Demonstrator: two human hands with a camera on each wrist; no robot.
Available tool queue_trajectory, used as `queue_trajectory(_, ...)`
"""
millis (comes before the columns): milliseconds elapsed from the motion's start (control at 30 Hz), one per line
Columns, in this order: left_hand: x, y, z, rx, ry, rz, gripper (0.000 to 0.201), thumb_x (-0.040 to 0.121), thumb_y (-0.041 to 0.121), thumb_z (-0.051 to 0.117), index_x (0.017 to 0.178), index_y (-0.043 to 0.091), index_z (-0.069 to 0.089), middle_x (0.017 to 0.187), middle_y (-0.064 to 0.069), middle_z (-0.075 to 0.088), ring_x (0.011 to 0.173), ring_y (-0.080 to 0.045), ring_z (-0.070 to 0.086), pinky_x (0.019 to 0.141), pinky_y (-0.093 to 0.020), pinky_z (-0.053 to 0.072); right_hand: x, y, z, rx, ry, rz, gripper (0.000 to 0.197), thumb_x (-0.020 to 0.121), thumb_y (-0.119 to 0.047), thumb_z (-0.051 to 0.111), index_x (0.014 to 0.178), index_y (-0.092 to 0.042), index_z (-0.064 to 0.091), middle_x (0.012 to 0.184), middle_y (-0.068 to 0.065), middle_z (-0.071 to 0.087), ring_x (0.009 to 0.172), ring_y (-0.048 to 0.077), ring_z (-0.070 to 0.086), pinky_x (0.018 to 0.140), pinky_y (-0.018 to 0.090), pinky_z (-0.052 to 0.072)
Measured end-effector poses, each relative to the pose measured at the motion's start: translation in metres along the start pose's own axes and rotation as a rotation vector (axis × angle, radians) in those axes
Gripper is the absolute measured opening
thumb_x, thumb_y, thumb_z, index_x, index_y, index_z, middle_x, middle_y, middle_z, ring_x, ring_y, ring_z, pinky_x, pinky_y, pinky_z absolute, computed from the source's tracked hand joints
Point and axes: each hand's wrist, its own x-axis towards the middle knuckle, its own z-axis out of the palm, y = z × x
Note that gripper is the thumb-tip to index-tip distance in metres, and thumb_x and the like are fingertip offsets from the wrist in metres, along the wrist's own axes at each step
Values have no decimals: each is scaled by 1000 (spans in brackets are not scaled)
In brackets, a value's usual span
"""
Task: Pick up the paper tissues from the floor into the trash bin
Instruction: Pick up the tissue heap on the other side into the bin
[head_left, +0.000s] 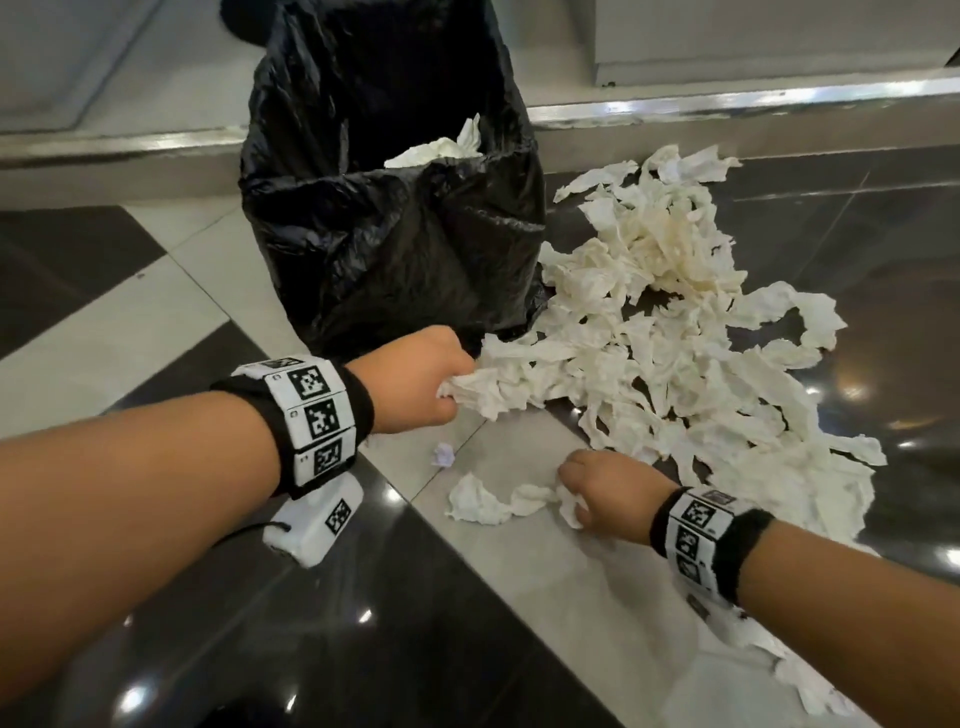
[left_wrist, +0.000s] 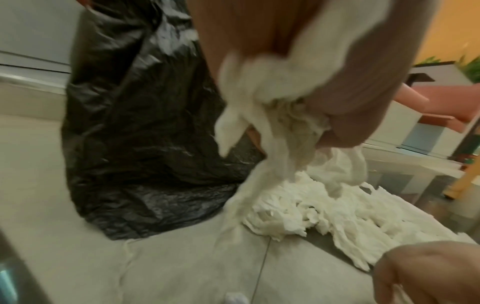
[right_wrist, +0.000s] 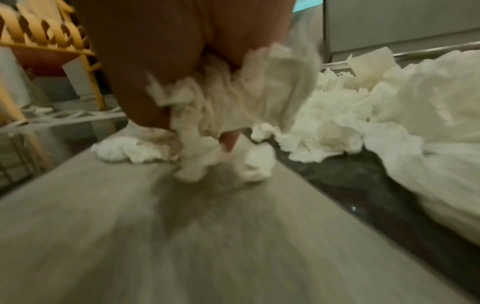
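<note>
Tissues (head_left: 670, 332) mostly remain on floor, heaped right of black-lined trash bin (head_left: 384, 223); few already inside. Left hand (head_left: 415, 384) clutches a wad at heap's edge. Right hand (head_left: 602, 488) pinches a stray piece (head_left: 488, 501).

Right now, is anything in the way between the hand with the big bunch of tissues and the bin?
Nothing visible blocks it. The left hand grips a tissue bunch right beside the black-bagged trash bin. Its opening is above the hand, so the bunch must be lifted over the near rim. Some tissues in the bin leave room.
</note>
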Motion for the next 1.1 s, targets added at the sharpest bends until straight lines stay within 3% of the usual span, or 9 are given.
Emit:
queue_trajectory(100, -14, -3, -13, 14, 37, -75, 7, 79, 12, 57, 84, 8, 61, 98, -5, 58, 91, -20, 56, 82, -36, 47, 14, -16, -8, 31, 54, -44, 30, 84, -12, 51, 114, -13, 47, 109, 10, 56, 95, 32, 57, 77, 41, 49)
queue_trajectory(267, -25, -1, -36, 10, 140, -119, 35, 80, 9, 53, 58, 25, 32, 69, 5, 43, 73, -23, 50, 64, -34, 39, 48, -61, 2, -131, -128, -275, 67, 88, -6, 52, 142, -37, 27, 147, 11, 24, 105, 37, 52, 85, 47, 51)
queue_trajectory(467, -37, 5, -102, -115, 369, 38, 21, 73, 28, 47, 58, 29, 32, 60, 10, 36, 57, -3, 40, 54, -16, 30, 65, -60, -11, -190, -183, -194, 29, 93, -18, 44, 122, -12, 48, 117, 16, 56, 104, 36, 56, 82, 37, 44)
queue_trajectory(600, -38, -7, -144, -235, 672, 41, 20, 76, 24, 49, 61, 25, 36, 60, 11, 32, 55, 1, 39, 53, -11, 30, 85, -63, -26, 33, -15, -96, 35, 89, -17, 47, 123, -16, 42, 114, 15, 57, 100, 34, 57, 76, 34, 42)
queue_trajectory(733, -26, -28, -167, -314, 840, -15, 22, 74, 13, 45, 66, 29, 31, 65, 12, 30, 56, 2, 34, 52, -11, 29, 105, -76, -15, 23, -97, -96, 38, 94, -23, 43, 132, -24, 39, 119, 16, 51, 104, 37, 56, 86, 42, 47)
queue_trajectory(833, -15, -37, -178, -340, 815, -26, 17, 69, 13, 45, 76, 24, 34, 73, 12, 31, 65, -1, 32, 55, -9, 30, 96, -72, -10, -123, -136, -170, 29, 97, -22, 39, 124, -15, 45, 119, 19, 50, 103, 38, 55, 84, 41, 46)
queue_trajectory(967, 10, -46, -187, -450, 660, -143, 33, 68, 15, 51, 96, 15, 33, 104, -3, 33, 97, -22, 37, 71, -8, 32, 57, -58, -28, -43, -141, -127, 25, 96, -27, 38, 116, -15, 48, 112, 14, 52, 99, 33, 56, 78, 35, 41)
queue_trajectory(1033, 19, -51, -188, -479, 483, -251, 37, 74, 18, 56, 105, 23, 36, 126, -6, 34, 119, -29, 39, 86, -26, 34, 35, -52, -61, 52, 13, -86, 22, 95, -31, 40, 108, -18, 51, 100, 2, 50, 92, 23, 54, 76, 29, 37)
queue_trajectory(1100, 23, -58, -186, -359, 355, -296, 41, 80, 20, 58, 117, 27, 40, 121, -8, 47, 109, -25, 52, 78, -31, 41, 13, -51, -109, 167, 275, -17, 18, 93, -36, 47, 99, -21, 55, 92, -7, 48, 85, 15, 51, 73, 25, 37)
